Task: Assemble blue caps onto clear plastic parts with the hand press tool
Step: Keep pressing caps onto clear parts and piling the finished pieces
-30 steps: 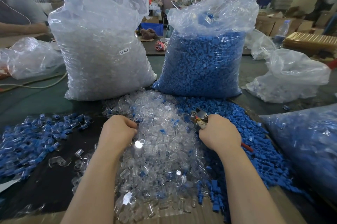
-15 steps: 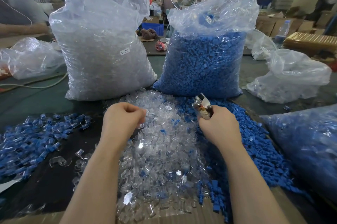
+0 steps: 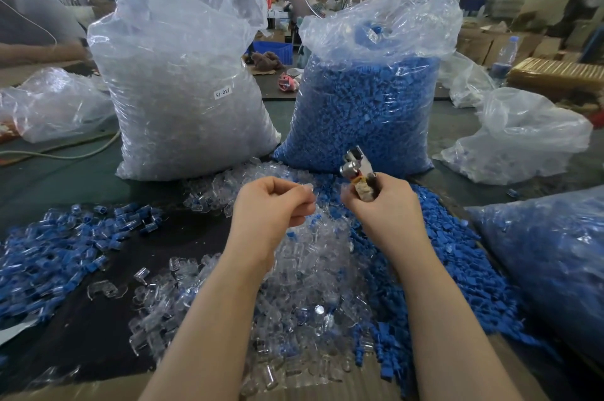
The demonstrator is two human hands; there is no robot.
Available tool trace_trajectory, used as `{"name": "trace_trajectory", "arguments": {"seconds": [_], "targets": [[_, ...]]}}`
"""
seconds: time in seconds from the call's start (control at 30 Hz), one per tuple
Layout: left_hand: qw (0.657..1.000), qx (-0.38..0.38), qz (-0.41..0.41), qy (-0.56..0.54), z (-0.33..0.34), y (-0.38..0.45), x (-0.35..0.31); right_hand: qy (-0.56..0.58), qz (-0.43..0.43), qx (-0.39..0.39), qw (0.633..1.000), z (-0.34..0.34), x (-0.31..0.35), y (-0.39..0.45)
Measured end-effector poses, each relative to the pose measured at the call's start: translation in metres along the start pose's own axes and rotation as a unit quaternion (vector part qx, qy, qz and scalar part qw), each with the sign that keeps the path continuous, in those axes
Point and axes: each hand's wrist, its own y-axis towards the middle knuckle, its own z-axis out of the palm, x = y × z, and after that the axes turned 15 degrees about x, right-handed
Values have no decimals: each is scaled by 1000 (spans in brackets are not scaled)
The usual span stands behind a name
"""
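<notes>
My left hand (image 3: 273,204) is raised above the loose heap of clear plastic parts (image 3: 304,273), its fingertips pinched on a small clear part (image 3: 308,187). A little to the right, my right hand (image 3: 384,206) grips the hand press tool (image 3: 356,168), whose metal head points up and away from me. The two hands are close together, a small gap between them. Loose blue caps (image 3: 451,263) lie heaped to the right of the clear parts. A spread of assembled blue-and-clear pieces (image 3: 49,253) covers the dark mat on the left.
Two tall plastic bags stand behind the heaps: clear parts (image 3: 183,100) on the left, blue caps (image 3: 366,106) on the right. Another bag of blue pieces (image 3: 555,263) lies at the right edge. Crumpled clear bags (image 3: 523,136) sit further back. Another person's arm (image 3: 39,51) rests at far left.
Both hands rose off the heaps and drew together. The left hand lifted a clear part out of the pile; the right hand tilted the press tool's head upward.
</notes>
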Motion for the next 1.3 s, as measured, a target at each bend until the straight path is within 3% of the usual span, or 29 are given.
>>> {"name": "trace_trajectory", "arguments": {"seconds": [0.1, 0.3, 0.73, 1.03, 1.3], "targets": [[1000, -7, 3, -5, -2, 0, 1, -180, 93, 17, 979, -5, -3, 0], [1000, -9, -1, -5, -3, 0, 2, -252, 213, 72, 941, -3, -10, -7], [1000, -6, -6, 0, -5, 0, 3, -252, 198, 113, 940, 7, -13, -4], [1000, -1, -13, -4, -4, 0, 3, -223, 151, 45, 962, 4, -14, -2], [1000, -4, -14, -17, -4, -1, 3, -201, 167, 38, 964, -1, -20, -2]]}}
